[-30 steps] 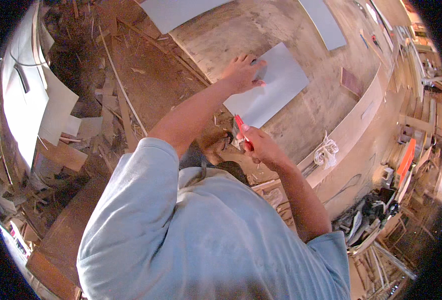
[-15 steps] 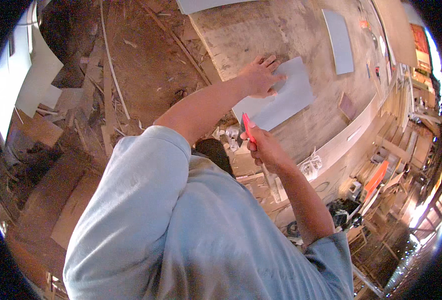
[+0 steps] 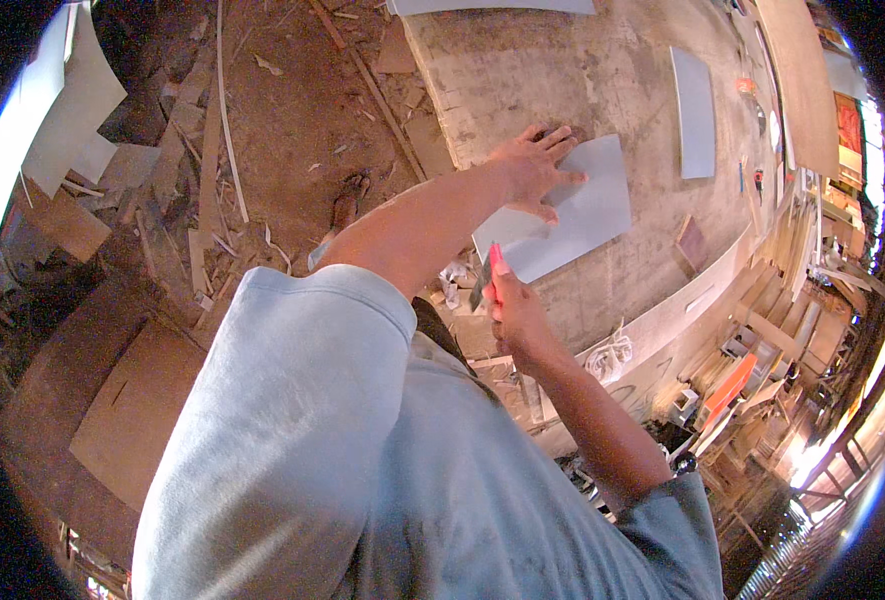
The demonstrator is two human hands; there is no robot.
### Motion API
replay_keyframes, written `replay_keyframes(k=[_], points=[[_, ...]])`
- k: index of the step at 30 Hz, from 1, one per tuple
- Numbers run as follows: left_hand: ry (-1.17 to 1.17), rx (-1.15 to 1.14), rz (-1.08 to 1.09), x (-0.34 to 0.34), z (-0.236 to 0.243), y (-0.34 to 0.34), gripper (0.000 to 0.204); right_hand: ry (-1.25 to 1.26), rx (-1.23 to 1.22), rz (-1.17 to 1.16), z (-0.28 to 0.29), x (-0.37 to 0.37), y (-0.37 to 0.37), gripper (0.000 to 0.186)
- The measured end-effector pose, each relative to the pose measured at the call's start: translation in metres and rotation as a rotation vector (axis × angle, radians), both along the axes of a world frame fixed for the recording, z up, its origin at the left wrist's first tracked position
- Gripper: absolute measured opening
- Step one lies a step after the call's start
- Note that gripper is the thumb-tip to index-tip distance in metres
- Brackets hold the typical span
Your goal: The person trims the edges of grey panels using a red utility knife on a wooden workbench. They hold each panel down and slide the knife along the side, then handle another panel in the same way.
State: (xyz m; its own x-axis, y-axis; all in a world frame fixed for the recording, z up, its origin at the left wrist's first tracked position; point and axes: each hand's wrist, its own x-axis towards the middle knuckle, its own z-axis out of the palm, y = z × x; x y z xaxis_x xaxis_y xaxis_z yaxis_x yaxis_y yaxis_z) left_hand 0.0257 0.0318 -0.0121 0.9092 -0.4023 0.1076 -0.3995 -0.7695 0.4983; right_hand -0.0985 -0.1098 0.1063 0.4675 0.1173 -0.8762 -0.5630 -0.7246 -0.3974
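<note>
A pale grey rectangular sheet (image 3: pixel 590 208) lies flat near the edge of a large wooden worktable (image 3: pixel 522 80). My left hand (image 3: pixel 540 175) rests on the sheet's far left part with its fingers spread. In my right hand (image 3: pixel 522 322) is a slim red tool (image 3: pixel 500 272) shaped like a utility knife, its fingers closed around it. The tool points away from me at the sheet's near left corner; whether its tip touches the sheet I cannot tell.
Another pale panel (image 3: pixel 694 112) lies farther right, beside a small brown wood piece (image 3: pixel 691 242). A white cord bundle (image 3: pixel 608 357) hangs by the table's near right edge. Wood scraps (image 3: pixel 182 160) litter the floor at left, where a foot (image 3: pixel 347 203) shows. Stacked boards (image 3: pixel 777 300) stand at right.
The view has shifted, and a foot now shows on the floor at left. My left hand stays spread on the sheet; my right hand keeps the red tool near the same corner, turned slightly more upright.
</note>
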Motion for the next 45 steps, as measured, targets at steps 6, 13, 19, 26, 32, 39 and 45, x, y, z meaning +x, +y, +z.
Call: replay_keyframes(k=[6, 13, 19, 26, 32, 39, 45], points=[[-0.014, -0.056, -0.013, 0.004, -0.006, -0.001, 0.090, -0.069, 0.001, 0.068, -0.037, 0.001, -0.005, 0.063], [0.047, -0.016, -0.006, 0.006, 0.001, 0.001, 0.086, -0.087, 0.099, 0.113, -0.034, 0.001, -0.011, 0.060], [0.078, -0.029, -0.029, 0.004, 0.000, 0.002, 0.085, 0.120, -0.064, -0.046, -0.024, 0.012, 0.004, 0.058], [0.055, -0.087, -0.022, 0.009, -0.007, 0.005, 0.089, 0.126, -0.116, 0.006, -0.013, 0.016, 0.003, 0.059], [0.099, -0.086, -0.033, 0.009, -0.002, 0.001, 0.088, 0.132, -0.189, -0.102, -0.020, 0.013, 0.007, 0.062], [0.045, -0.140, -0.014, 0.011, -0.006, 0.000, 0.089, 0.150, -0.190, -0.070, -0.032, 0.017, 0.016, 0.065], [0.044, -0.082, -0.011, 0.015, -0.009, 0.005, 0.089, 0.179, -0.155, -0.010, -0.011, 0.034, 0.026, 0.064]])
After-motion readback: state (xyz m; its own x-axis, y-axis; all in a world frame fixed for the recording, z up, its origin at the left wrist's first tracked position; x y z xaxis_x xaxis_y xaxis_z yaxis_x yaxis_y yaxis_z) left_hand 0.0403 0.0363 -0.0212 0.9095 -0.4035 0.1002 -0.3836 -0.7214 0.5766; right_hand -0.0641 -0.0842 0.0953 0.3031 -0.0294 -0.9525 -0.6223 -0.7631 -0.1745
